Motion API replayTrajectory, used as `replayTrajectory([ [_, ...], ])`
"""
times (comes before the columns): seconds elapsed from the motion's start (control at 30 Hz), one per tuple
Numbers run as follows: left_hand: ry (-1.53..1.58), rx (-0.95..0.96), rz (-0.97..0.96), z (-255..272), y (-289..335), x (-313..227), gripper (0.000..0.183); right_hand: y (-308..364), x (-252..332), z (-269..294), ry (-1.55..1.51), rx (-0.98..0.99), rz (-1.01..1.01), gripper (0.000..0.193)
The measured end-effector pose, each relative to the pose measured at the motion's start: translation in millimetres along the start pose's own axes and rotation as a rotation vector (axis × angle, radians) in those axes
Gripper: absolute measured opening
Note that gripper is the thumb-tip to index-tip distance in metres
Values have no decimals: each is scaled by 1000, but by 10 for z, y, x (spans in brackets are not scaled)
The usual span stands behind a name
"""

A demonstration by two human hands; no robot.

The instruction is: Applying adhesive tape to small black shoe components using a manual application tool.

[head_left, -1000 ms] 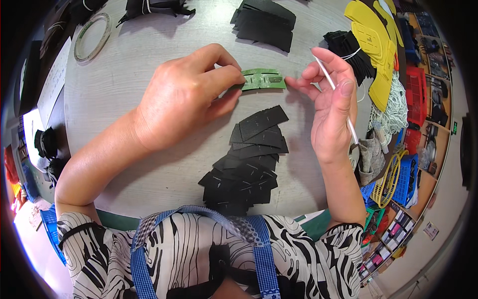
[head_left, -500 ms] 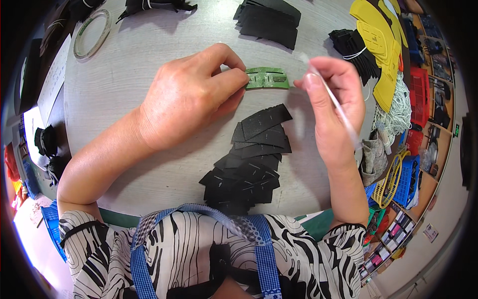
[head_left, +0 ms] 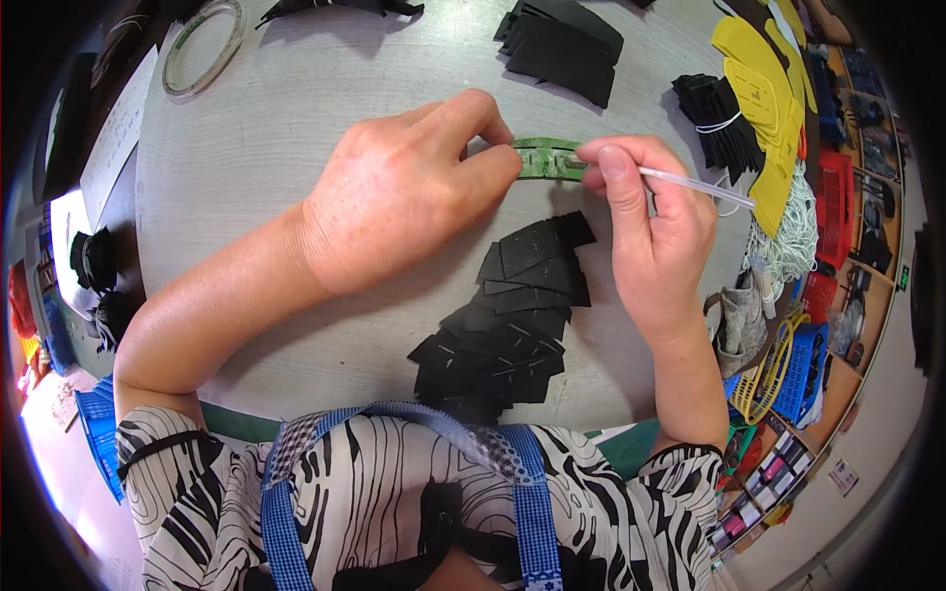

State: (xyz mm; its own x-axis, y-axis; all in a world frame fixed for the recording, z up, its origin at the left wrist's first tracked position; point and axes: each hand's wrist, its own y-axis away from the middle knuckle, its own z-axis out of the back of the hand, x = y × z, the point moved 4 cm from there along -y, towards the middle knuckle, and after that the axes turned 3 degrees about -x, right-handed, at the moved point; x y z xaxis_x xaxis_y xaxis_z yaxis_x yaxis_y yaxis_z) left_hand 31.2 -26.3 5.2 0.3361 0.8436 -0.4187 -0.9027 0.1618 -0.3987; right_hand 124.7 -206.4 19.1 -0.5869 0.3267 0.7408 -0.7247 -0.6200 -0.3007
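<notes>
A small green slotted template [head_left: 548,159] lies on the table, its left end pinched by the fingers of my left hand [head_left: 409,192]. My right hand [head_left: 658,222] is closed on a slim white pen refill [head_left: 702,185], whose rear end points right. The fingertips of that hand are at the template's right end and cover it; the refill's front end is hidden in the fingers. Below the template, overlapping black strips [head_left: 507,315] with short pale marks trail down toward me. Whether a black strip lies under the template, I cannot tell.
A stack of black strips [head_left: 562,54] lies at the far side of the table [head_left: 246,148]. To the right are a tied black bundle [head_left: 717,123], yellow pieces [head_left: 754,89] and white cord [head_left: 788,217]. A tape roll [head_left: 204,49] lies far left.
My right hand has moved in to the template's right end, and the refill has swung from upright-leaning to nearly level. My left hand keeps its pinch. The whole view has shifted slightly.
</notes>
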Motion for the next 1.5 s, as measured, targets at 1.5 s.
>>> replayTrajectory([
  [1.5,130,-9,-36,8,-120,154,23,153,-178,154,-324,-169,-184,33],
])
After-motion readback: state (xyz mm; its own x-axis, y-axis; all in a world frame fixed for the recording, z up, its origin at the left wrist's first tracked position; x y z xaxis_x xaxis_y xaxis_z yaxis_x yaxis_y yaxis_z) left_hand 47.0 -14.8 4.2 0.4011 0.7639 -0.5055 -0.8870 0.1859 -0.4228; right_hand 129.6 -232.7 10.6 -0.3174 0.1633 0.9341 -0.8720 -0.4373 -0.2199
